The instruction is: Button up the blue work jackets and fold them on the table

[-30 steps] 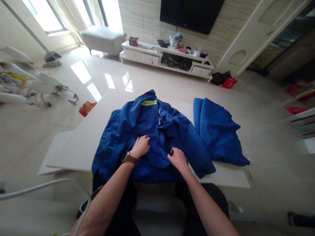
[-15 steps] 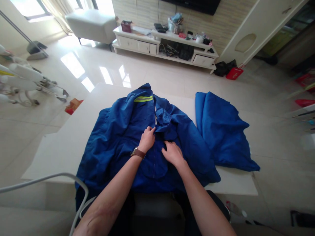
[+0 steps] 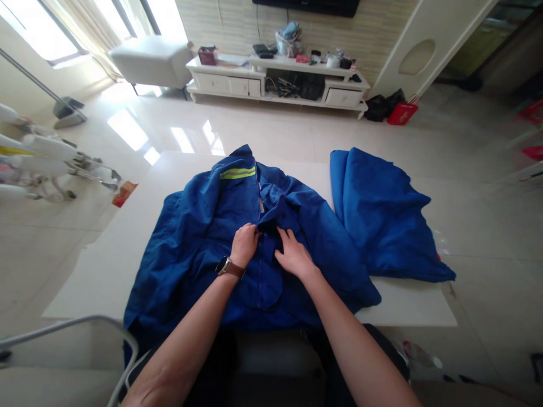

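Observation:
A blue work jacket point(image 3: 199, 226) with a yellow-and-silver reflective stripe is spread over the white table. Its front zip runs down the middle, parted near the collar and joined lower down. My left hand point(image 3: 245, 244), with a watch on the wrist, is closed at the zip line, its fingertips pinching the jacket there; the zip pull itself is hidden. Just to the right, my right hand point(image 3: 296, 255) rests on the jacket's other front panel, fingers stretched and thumb apart. Beside the jacket's right sleeve lies a folded blue cloth point(image 3: 386, 220).
The white table point(image 3: 97, 271) extends to both sides of the jacket. A grey curved tube point(image 3: 85, 321) rises at the lower left. Beyond the table stand a white TV cabinet point(image 3: 229, 85) and a grey bench point(image 3: 150, 59). A plastic bottle point(image 3: 419, 355) lies at the lower right.
The view has shifted slightly. My left hand stays closed at the zip line, and my right hand has moved up a little along the front panel, near the raised flap.

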A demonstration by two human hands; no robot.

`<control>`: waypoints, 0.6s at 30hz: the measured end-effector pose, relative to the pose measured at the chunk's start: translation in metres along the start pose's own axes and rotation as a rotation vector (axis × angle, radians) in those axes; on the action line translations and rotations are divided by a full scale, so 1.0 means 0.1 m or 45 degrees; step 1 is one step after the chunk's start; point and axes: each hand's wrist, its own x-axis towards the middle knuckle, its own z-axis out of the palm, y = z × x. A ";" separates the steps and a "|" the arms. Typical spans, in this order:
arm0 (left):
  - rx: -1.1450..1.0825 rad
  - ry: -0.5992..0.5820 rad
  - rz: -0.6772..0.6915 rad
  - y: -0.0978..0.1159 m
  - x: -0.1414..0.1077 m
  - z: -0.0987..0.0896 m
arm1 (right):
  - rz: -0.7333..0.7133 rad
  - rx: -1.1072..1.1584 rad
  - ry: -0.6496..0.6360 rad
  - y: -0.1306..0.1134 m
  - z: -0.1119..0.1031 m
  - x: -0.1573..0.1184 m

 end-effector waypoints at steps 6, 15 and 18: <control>-0.030 -0.043 0.075 0.05 -0.31 -0.12 | 0.097 0.060 0.096 -0.15 -0.04 0.05; -0.095 -0.006 0.116 0.07 -0.48 -0.31 | -0.084 0.010 0.133 -0.36 0.10 0.07; -0.128 -0.009 0.103 0.06 -0.47 -0.32 | -0.059 0.062 0.147 -0.31 0.18 0.15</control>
